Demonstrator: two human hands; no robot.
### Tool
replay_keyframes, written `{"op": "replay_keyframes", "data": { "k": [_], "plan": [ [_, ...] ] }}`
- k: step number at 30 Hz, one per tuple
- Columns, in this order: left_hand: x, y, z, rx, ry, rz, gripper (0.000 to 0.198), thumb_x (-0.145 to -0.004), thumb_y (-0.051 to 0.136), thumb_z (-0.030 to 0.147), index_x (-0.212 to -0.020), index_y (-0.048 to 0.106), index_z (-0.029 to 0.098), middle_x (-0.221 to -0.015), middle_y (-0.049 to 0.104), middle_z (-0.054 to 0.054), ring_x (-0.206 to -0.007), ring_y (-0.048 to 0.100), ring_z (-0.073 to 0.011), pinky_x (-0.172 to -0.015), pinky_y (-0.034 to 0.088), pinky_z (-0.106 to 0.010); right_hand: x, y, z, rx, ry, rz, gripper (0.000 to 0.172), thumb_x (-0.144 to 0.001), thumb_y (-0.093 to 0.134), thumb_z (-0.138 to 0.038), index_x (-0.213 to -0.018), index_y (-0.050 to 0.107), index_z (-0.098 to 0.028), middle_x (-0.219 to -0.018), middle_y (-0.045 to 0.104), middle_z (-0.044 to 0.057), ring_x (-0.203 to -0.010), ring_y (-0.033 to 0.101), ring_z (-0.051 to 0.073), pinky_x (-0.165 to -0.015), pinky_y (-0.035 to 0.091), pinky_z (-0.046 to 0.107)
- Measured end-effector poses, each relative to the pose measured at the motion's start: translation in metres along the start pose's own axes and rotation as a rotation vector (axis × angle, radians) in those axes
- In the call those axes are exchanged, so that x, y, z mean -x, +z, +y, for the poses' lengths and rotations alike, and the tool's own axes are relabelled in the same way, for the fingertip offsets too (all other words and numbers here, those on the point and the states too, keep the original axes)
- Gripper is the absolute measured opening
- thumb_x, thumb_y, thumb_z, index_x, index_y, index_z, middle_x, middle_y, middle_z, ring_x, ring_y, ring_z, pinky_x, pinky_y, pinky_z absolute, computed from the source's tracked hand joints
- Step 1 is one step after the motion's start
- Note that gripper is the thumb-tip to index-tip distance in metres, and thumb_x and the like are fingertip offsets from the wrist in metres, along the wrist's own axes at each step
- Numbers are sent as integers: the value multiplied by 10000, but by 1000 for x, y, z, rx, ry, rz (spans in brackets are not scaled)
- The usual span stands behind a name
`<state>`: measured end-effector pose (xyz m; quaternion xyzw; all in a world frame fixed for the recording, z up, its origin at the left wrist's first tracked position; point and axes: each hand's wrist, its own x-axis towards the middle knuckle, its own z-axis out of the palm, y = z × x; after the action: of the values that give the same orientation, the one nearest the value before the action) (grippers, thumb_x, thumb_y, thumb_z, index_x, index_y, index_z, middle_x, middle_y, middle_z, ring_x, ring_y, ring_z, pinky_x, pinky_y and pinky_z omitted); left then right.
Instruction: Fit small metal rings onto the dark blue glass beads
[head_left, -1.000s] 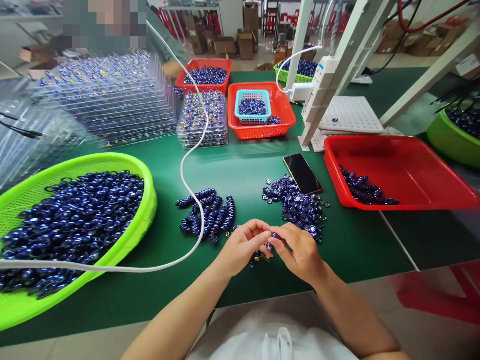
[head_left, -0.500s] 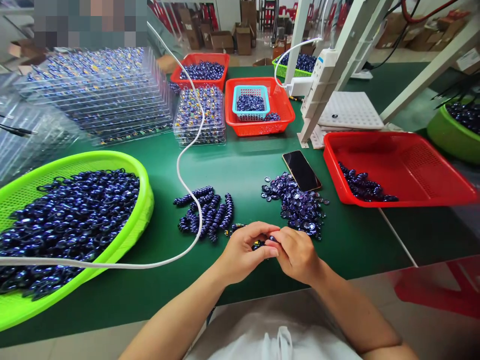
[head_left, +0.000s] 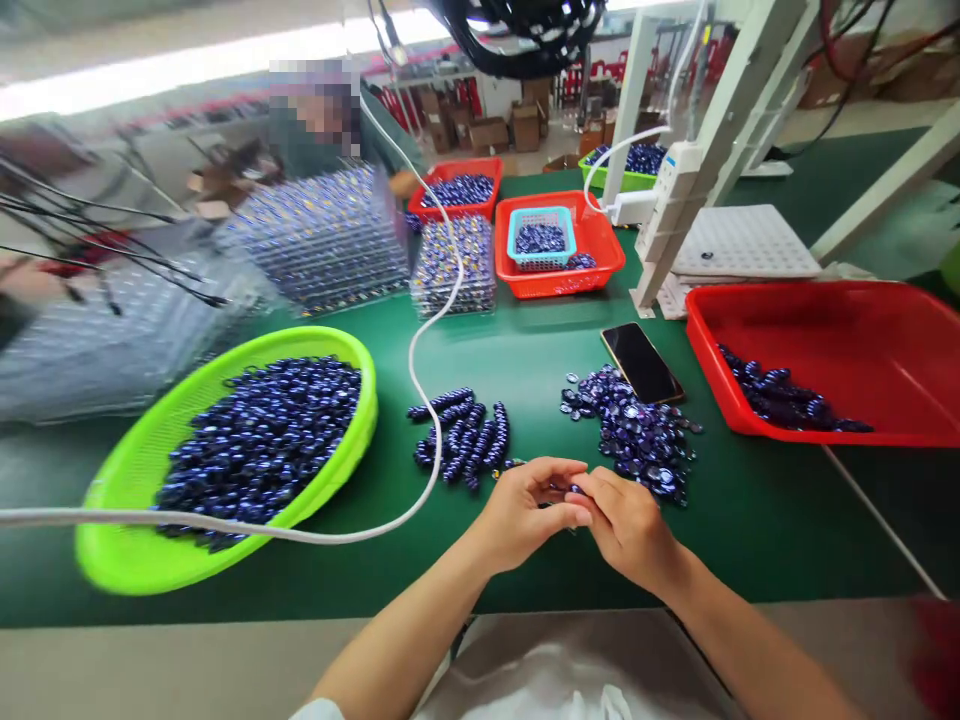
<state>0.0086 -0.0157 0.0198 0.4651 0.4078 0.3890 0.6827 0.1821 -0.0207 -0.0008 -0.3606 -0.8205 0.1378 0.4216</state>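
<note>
My left hand (head_left: 525,515) and my right hand (head_left: 634,525) meet fingertip to fingertip over the near part of the green table. Between them they pinch a small shiny dark blue piece (head_left: 576,489), mostly covered by the fingers. Just beyond my right hand spreads a pile of loose flat blue discs (head_left: 637,435). Rows of stacked blue ring-like pieces (head_left: 469,440) lie to the left of my left hand. A few small parts with yellow bits are partly hidden behind the left hand.
A green basket (head_left: 367,400) of shiny blue pieces stands at left, crossed by a white cable (head_left: 414,360). A phone (head_left: 642,362) touches the disc pile. At right is a red basket (head_left: 900,360). Filled clear trays (head_left: 322,240) are stacked at the back, near another person.
The view has tilted up and turned left, so everything sits farther right in it. My hands stay together around the small piece, with only slight finger movement.
</note>
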Motion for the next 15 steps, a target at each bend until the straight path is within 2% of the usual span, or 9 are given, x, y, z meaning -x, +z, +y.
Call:
{"op": "replay_keyframes", "data": {
  "k": [3,6,8,10,12,13,15],
  "plan": [
    [14,-10,-1,-162,56,95,574,-631,875,225,-1174,700,164,-1047,733,-104,-830,693,-200,-759,586,-312,-4,1,-3,-159,23,-174,289,-979,431,-133,-1248,533,-156,-1001,682,117,-906,682,205,-772,575,316],
    [34,-23,0,-329,141,160,408,-705,824,218,-1105,748,189,-1064,753,-107,-903,706,-226,-775,593,-310,-6,1,-11,-242,-18,-343,332,-989,409,-146,-1299,523,-179,-1103,680,112,-1029,662,218,-894,560,354],
    [49,-30,2,-417,192,196,288,-751,786,216,-1038,774,200,-1029,771,-100,-934,715,-234,-796,597,-314,-6,1,-15,-259,-47,-414,356,-988,424,-162,-1333,508,-187,-1119,683,107,-1032,661,220,-893,564,365],
    [63,-39,9,-515,232,275,212,-773,764,229,-983,788,210,-1030,776,-90,-964,717,-243,-841,597,-337,-5,0,-15,-244,-44,-399,386,-984,443,-172,-1368,482,-180,-1109,693,107,-1001,671,221,-866,574,376],
    [78,-55,19,-609,260,461,205,-784,752,268,-980,782,217,-1059,770,-77,-998,710,-258,-877,592,-370,-3,-5,-12,-221,-4,-311,400,-979,462,-171,-1379,473,-181,-1062,710,96,-943,685,211,-838,581,372],
    [86,-67,26,-643,281,600,207,-788,744,292,-978,776,215,-1061,768,-70,-1001,708,-268,-881,592,-388,-2,-10,-9,-202,30,-249,396,-976,475,-173,-1372,482,-187,-1043,715,89,-925,690,206,-833,581,368],
    [99,-99,42,-803,308,952,257,-782,746,327,-1024,758,242,-1054,769,-26,-999,706,-272,-953,554,-431,1,-23,-1,-153,121,-123,364,-969,500,-180,-1332,524,-211,-1029,720,77,-903,697,198,-826,581,353]
  ]
}}
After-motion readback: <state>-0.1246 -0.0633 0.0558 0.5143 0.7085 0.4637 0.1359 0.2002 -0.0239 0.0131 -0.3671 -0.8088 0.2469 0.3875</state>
